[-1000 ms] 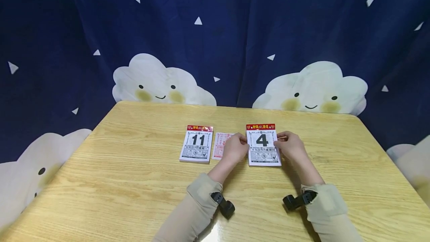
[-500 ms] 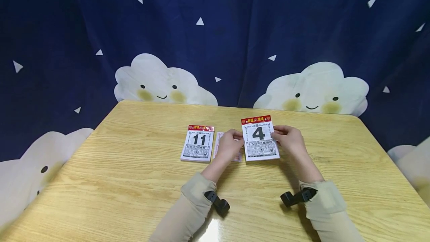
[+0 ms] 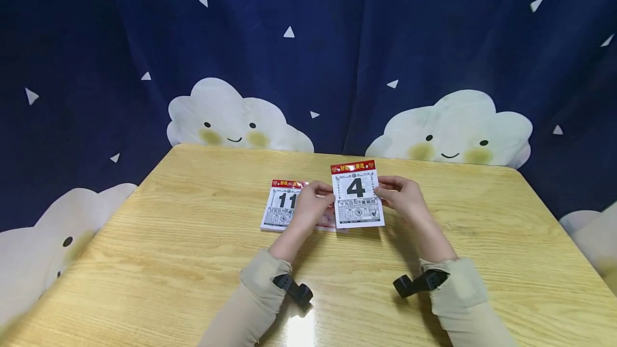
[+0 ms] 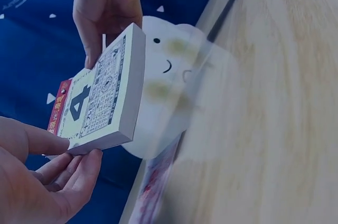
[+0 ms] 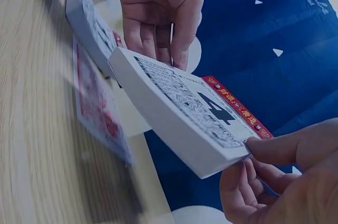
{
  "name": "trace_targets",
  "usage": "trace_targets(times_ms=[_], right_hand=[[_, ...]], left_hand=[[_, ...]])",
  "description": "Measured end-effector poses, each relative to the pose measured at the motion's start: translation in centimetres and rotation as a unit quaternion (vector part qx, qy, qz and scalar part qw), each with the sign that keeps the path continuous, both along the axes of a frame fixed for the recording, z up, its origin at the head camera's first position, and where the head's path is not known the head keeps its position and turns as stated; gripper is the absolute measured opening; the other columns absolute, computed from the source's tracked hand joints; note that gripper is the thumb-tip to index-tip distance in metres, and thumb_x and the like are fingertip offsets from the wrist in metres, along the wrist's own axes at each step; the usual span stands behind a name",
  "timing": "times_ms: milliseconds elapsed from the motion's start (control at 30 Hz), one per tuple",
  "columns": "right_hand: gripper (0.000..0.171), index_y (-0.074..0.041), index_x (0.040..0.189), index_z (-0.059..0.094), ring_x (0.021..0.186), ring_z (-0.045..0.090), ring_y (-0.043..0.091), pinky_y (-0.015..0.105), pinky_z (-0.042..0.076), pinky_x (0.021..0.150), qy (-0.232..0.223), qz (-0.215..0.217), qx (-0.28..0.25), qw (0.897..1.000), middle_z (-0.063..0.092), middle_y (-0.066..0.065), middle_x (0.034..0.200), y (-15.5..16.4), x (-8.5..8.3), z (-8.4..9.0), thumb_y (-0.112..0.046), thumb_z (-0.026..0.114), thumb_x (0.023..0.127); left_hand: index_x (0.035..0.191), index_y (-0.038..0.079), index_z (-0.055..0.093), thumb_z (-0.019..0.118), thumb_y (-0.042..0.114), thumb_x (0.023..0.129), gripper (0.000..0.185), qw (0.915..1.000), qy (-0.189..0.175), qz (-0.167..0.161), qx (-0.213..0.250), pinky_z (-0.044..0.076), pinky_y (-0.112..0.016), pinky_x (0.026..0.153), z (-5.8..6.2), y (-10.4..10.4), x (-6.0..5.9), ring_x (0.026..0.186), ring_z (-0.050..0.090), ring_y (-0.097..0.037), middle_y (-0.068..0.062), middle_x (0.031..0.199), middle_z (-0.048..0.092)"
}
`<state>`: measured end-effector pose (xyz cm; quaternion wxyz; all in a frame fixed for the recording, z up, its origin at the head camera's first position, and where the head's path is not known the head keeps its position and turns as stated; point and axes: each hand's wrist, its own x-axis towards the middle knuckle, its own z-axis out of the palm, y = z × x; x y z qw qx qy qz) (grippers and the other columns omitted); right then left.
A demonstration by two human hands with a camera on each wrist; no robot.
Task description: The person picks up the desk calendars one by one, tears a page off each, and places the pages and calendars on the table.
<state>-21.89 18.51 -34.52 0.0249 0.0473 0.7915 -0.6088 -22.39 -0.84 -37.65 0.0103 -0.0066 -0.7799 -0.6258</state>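
A thick tear-off calendar with a red header and a big black 4 is held up over the table, tilted toward the camera. My left hand grips its left edge, thumb on the front and fingers behind. On the opposite edge, my right hand pinches it the same way, as the right wrist view shows. Behind my left hand lies a second calendar pad showing 11, partly covered. Between the two pads lies a flat sheet with red print, mostly hidden in the head view.
The pads are over a light wooden table. A dark blue curtain with white clouds and triangles hangs at its far edge. A black camera strap sits on each sleeve.
Both hands have lifted the calendar showing 4 off the table and moved it left. It now overlaps the red-printed sheet, and my left hand covers part of the 11 pad.
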Motion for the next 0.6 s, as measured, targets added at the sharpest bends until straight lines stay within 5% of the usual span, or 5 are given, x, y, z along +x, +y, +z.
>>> trace_targets(times_ms=[267, 600], right_hand=[[0.038, 0.007, 0.123, 0.050, 0.077, 0.054, 0.005, 0.019, 0.051, 0.073, 0.003, -0.008, -0.015, 1.000, 0.054, 0.009, 0.098, -1.8, -0.1, 0.8, -0.004, 0.056, 0.087], [0.036, 0.005, 0.122, 0.052, 0.083, 0.054, 0.010, 0.020, 0.052, 0.074, 0.022, -0.015, -0.006, 1.000, 0.054, 0.015, 0.106, -3.3, -0.3, 0.9, -0.004, 0.055, 0.087]], left_hand=[[0.099, -0.009, 0.057, 0.056, -0.004, 0.079, 0.021, 0.9969, -0.016, -0.009, 0.076, 0.055, -0.038, 0.072, 1.0, -1.7, 0.0, 0.074, 0.063, -0.027, -0.017, 0.090, 0.059], [0.103, -0.008, 0.057, 0.057, -0.003, 0.082, 0.021, 0.9933, -0.018, -0.013, 0.113, 0.055, -0.033, 0.072, 1.8, -3.3, 0.2, 0.076, 0.059, -0.017, -0.015, 0.093, 0.057]])
